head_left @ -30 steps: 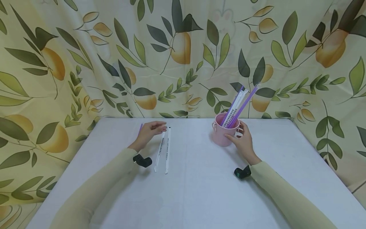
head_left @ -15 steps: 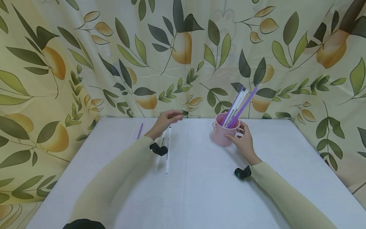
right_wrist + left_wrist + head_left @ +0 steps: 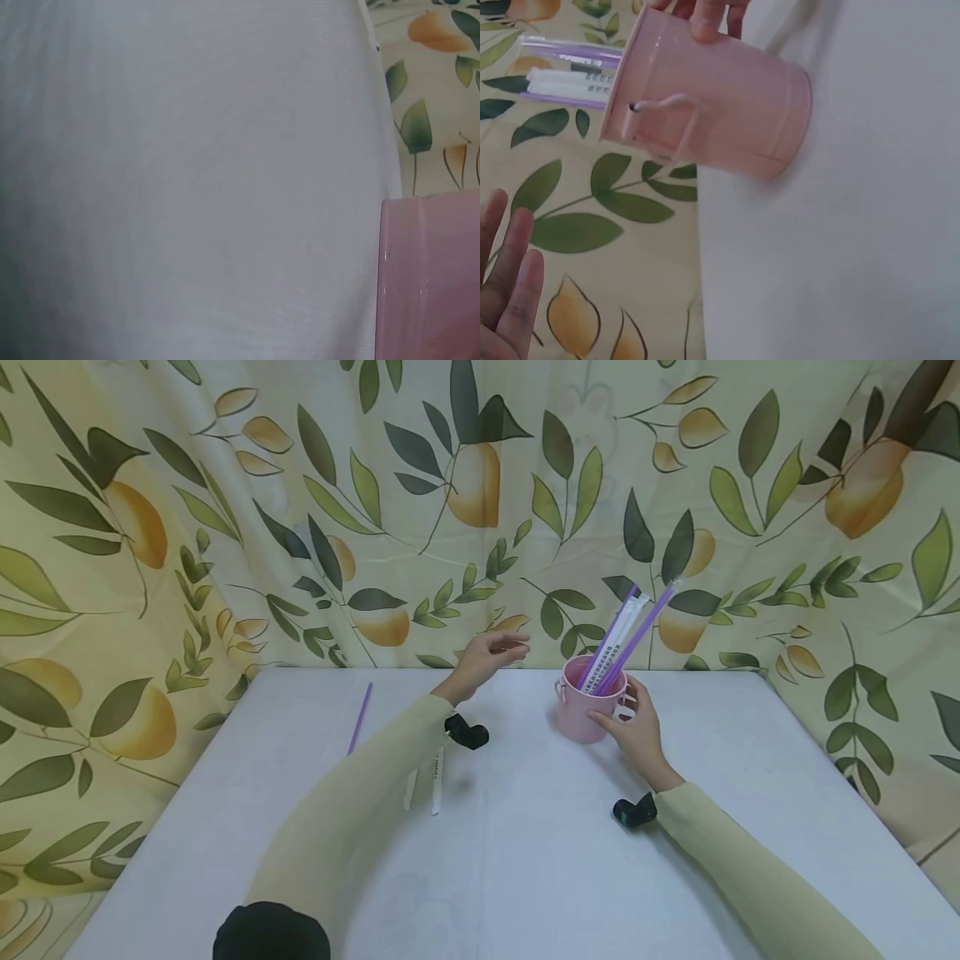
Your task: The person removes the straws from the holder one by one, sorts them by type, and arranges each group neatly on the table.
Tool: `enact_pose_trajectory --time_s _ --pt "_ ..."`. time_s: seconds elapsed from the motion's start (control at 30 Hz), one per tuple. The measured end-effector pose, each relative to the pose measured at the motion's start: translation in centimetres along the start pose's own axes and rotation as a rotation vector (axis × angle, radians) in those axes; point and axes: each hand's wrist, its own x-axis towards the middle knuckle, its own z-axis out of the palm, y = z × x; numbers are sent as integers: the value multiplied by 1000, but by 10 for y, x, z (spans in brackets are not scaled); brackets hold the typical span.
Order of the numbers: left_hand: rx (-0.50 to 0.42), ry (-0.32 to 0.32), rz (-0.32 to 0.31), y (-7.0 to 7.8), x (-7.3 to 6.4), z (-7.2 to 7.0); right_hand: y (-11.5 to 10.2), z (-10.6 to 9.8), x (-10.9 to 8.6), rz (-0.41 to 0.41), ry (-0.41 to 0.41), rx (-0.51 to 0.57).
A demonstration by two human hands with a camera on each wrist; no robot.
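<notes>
A small pink bucket [image 3: 579, 717] with side handles stands on the table towards the back right. My right hand [image 3: 637, 727] grips its right side, thumb on the front. Purple straws [image 3: 634, 640] and white printed straws [image 3: 613, 647] lean to the right out of the bucket. Left of the bucket, my left hand [image 3: 487, 662] is raised over the back edge, fingers relaxed, holding nothing. The left wrist view shows its spread fingers [image 3: 519, 289] apart from the bucket. One purple straw [image 3: 360, 718] and two white wrapped straws [image 3: 438, 783] lie on the left, partly hidden by my left sleeve.
The white table [image 3: 540, 860] ends at a patterned curtain [image 3: 480, 577] with leaves and fruit. Black wrist cameras [image 3: 467, 732] sit at both sleeves. A dark round object [image 3: 272, 933] shows at the bottom, over the left sleeve.
My left hand has moved right, from above the loose straws towards the bucket. More of the purple straw now shows, while the sleeve covers more of the white ones. The right hand and bucket stay put.
</notes>
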Motion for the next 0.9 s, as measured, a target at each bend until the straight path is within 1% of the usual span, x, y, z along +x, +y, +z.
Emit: enact_pose_trajectory --time_s 0.23,0.47,0.67,0.73,0.9 --pt "69 0 -11 6 19 19 0 0 1 5 -3 -4" --pt "87 -17 22 11 34 39 1 0 1 5 -7 -14" --pt "133 -36 46 13 41 61 2 0 1 5 -4 -15" --pt "148 -47 33 13 42 69 2 0 1 7 -5 -17" --pt "152 -75 4 17 46 85 3 0 2 1 0 -12"
